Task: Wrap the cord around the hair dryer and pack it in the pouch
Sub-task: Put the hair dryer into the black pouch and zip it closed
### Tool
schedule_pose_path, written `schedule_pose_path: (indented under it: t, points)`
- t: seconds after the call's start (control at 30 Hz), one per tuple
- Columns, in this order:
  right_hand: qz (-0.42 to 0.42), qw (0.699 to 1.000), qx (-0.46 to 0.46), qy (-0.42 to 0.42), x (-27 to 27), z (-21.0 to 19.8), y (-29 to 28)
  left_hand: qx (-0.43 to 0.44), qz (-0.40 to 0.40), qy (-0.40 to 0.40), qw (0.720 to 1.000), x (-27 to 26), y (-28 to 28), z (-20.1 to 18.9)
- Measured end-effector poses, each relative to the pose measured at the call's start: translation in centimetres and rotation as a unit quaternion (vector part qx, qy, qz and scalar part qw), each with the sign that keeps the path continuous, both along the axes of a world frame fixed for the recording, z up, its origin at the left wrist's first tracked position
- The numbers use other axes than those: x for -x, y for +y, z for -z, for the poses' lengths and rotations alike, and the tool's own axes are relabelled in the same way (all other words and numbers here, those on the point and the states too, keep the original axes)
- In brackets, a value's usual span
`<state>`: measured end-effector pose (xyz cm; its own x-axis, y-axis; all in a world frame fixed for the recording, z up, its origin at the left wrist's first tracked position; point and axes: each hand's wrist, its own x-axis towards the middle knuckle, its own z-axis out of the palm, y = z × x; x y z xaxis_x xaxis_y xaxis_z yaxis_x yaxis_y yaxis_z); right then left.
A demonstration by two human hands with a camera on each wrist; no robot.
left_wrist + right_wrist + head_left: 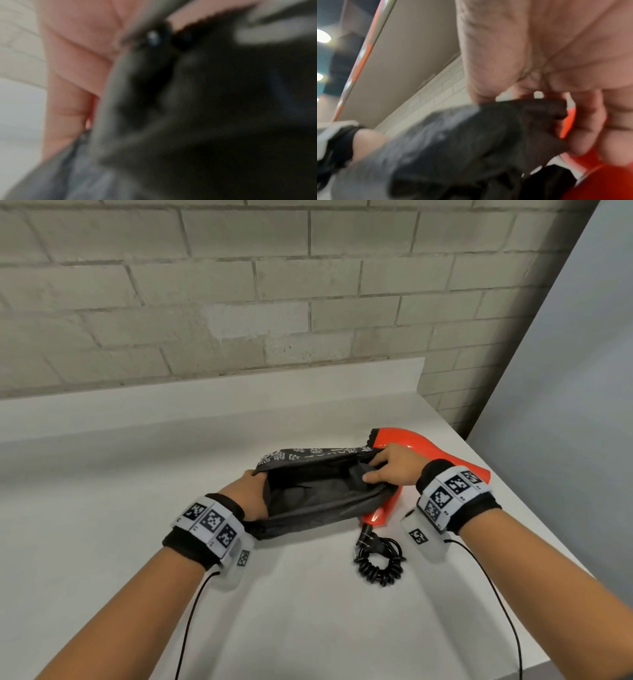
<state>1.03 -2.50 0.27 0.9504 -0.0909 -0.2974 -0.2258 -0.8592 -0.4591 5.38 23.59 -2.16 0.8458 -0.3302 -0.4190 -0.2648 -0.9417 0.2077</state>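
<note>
Dark pouch [318, 498], spread open by gripping left hand [251, 491] and pinching right hand [397, 465], hid much of the red hair dryer [404, 441]; coiled cord [378, 559] lay unwrapped on the counter [308, 611].

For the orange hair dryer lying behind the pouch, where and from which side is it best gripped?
Probably the hair dryer handle: it pokes out below the pouch toward the coiled cord, uncovered. Come from the right, near the right hand; the pouch overlaps the barrel.

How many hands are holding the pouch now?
2. The left hand grips the left end of the pouch; the right hand pinches its right end, over the hair dryer.
</note>
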Motion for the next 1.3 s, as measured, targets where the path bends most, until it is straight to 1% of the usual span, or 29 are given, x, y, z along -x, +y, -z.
schedule_pose_path:
  t: [0.07, 0.1, 0.13, 0.17, 0.2, 0.27, 0.3, 0.37, 0.43, 0.5, 0.6, 0.67, 0.7, 0.73, 0.8, 0.93, 1.07, 1.1, 1.2, 1.3]
  points:
    - [0.026, 0.99, -0.139, -0.026, 0.6, -0.2, -0.7, 0.047, -0.051, 0.009, 0.998, -0.6, 0.6, -0.5]
    - [0.052, 0.981, -0.181, -0.045, 0.9, -0.3, -1.1, 0.066, -0.074, 0.005, 0.995, -0.8, 1.0, -0.6]
    - [0.081, 0.974, -0.203, -0.064, 1.2, -0.2, -1.5, 0.077, -0.093, -0.001, 0.993, -1.1, 1.4, -0.7]
    - [0.104, 0.973, -0.196, -0.067, 1.5, 0.0, -2.0, 0.082, -0.109, -0.008, 0.991, -1.2, 1.6, -0.7]
    - [0.111, 0.978, -0.167, -0.049, 1.9, 0.1, -2.4, 0.084, -0.123, -0.018, 0.989, -1.4, 1.8, -0.8]
    - [0.085, 0.992, -0.074, 0.047, 2.5, 0.7, -2.8, 0.09, -0.148, -0.033, 0.984, -1.6, 2.1, -0.7]
    - [0.074, 0.992, -0.045, 0.096, 2.7, 0.9, -2.7, 0.102, -0.155, -0.037, 0.982, -1.6, 2.0, -0.6]
    - [0.061, 0.988, -0.029, 0.14, 2.8, 1.3, -2.3, 0.153, -0.163, -0.053, 0.973, -1.3, 1.6, -0.4]
    - [0.05, 0.988, -0.032, 0.146, 2.4, 2.0, -2.2, 0.208, -0.164, -0.096, 0.959, -1.0, 1.2, -0.2]
    - [0.048, 0.987, -0.048, 0.143, 2.0, 2.4, -2.0, 0.217, -0.152, -0.129, 0.956, -0.9, 0.8, 0.2]
    - [0.059, 0.99, -0.071, 0.107, 1.7, 2.7, -1.4, 0.175, -0.128, -0.124, 0.968, -0.8, 0.4, 0.4]
    - [0.08, 0.99, -0.084, 0.074, 1.5, 3.0, -1.4, 0.187, -0.124, -0.106, 0.969, -0.8, 0.2, 0.4]
    - [0.099, 0.987, -0.109, 0.062, 1.4, 3.1, -1.5, 0.196, -0.123, -0.1, 0.968, -0.8, 0.2, 0.3]
    - [0.123, 0.98, -0.148, 0.056, 1.3, 3.1, -1.7, 0.201, -0.122, -0.096, 0.967, -0.7, 0.2, 0.3]
    - [0.176, 0.956, -0.231, 0.046, 1.3, 2.7, -2.3, 0.202, -0.126, -0.091, 0.967, -0.8, 0.3, 0.2]
    - [0.234, 0.913, -0.333, -0.016, 1.6, 0.1, -3.3, 0.197, -0.119, -0.084, 0.969, -0.9, 0.3, 0.0]
    - [0.245, 0.885, -0.372, -0.134, 2.3, -2.9, -3.6, 0.193, -0.074, -0.072, 0.976, -0.7, -0.4, 0.1]
    - [0.244, 0.873, -0.389, -0.166, 2.4, -3.6, -3.4, 0.191, -0.059, -0.065, 0.978, -0.6, -0.6, 0.1]
    - [0.236, 0.823, -0.455, -0.246, 2.4, -5.3, -2.8, 0.178, -0.013, -0.034, 0.983, -0.4, -1.0, -0.1]
    - [0.23, 0.781, -0.491, -0.309, 2.5, -6.0, -2.0, 0.156, 0.033, -0.002, 0.987, -0.2, -1.6, -0.5]
